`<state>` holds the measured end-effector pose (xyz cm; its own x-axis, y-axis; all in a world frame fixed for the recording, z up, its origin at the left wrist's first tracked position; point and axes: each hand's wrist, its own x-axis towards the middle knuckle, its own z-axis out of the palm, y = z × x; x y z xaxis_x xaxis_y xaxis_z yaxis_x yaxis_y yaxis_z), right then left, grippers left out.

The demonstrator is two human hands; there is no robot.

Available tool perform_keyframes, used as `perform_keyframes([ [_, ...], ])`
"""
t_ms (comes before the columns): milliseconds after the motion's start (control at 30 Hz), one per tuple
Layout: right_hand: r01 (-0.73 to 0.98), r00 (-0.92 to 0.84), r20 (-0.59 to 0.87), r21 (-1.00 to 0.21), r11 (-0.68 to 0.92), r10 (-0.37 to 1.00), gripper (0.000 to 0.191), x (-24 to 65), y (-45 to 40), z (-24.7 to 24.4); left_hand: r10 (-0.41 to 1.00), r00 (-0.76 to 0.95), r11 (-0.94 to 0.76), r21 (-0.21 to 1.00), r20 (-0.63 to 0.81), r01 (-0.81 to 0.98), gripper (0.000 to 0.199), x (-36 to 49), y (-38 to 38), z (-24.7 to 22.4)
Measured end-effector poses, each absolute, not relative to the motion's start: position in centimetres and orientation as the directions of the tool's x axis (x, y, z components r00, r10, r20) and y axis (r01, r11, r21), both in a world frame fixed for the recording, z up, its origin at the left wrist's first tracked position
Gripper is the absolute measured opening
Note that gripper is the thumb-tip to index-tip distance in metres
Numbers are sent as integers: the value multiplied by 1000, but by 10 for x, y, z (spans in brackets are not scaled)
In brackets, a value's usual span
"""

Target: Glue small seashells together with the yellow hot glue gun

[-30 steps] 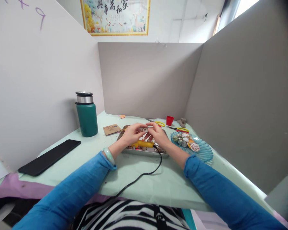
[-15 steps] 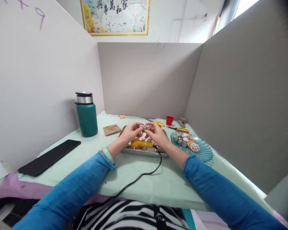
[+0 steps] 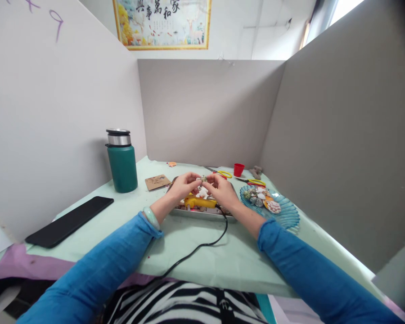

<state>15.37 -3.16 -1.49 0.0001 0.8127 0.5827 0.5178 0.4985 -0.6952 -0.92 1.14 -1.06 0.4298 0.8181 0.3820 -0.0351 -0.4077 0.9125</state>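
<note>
My left hand [image 3: 185, 186] and my right hand [image 3: 222, 189] meet above a metal tray [image 3: 202, 216]. Between their fingertips is a small greenish-and-white shell [image 3: 204, 179], pinched from both sides and partly hidden by the fingers. Under the hands, a yellow glue gun [image 3: 200, 202] lies across the tray, with its black cord [image 3: 202, 245] trailing toward me over the table edge. Small shells and bits fill the tray around it. To the right of my right hand sits a blue scalloped glass plate [image 3: 288, 215] with a pile of shells [image 3: 261, 199].
A green bottle [image 3: 122, 168], a black phone-like slab [image 3: 70, 221] and a brown card [image 3: 157, 182] stand or lie on the left. Behind the plate are yellow-handled pliers [image 3: 255, 182], scissors [image 3: 224, 173] and a red cup [image 3: 238, 169]. Grey partitions [image 3: 205, 112] enclose the table.
The fingers have shifted slightly around the small shell, turning it so its white part shows less. Both arms stay in nearly the same place, and everything on the table is unmoved.
</note>
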Motion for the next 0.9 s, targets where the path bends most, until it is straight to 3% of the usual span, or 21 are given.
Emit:
perform_keyframes([
  [533,530,5,650,-646,549,760,18,152,-35,-12,786,418,-509,861,456,17,41,-9,13,-12],
  [900,646,6,692,-553,526,721,19,154,-31,-16,632,365,-764,628,684,146,19,-9,12,-11],
])
